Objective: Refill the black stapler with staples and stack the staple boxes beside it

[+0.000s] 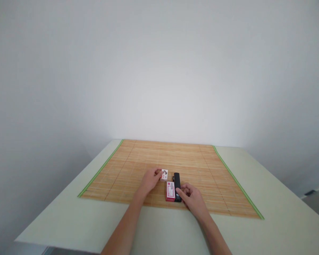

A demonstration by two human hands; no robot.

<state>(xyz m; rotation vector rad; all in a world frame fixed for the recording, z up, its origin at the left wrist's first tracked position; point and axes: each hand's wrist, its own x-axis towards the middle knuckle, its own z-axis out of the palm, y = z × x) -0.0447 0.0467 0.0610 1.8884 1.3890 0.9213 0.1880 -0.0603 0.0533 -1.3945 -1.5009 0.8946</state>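
My left hand (pixel 150 179) has its fingers closed at the left side of a small white box (pixel 164 175) with a dark picture and reddish marks on top. Just nearer to me, a stack of red-and-white boxes (pixel 170 191) lies against a black stapler (pixel 177 182), which points away from me. My right hand (pixel 192 198) grips the stapler's near part from the right, thumb on its top and fingers curled along its side. The undersides of both boxes and stapler are hidden.
A bamboo mat (pixel 159 152) with green side edges lies under the things. It covers the middle of a pale table (pixel 95 219). A plain white wall (pixel 159 71) rises right behind the table's far edge.
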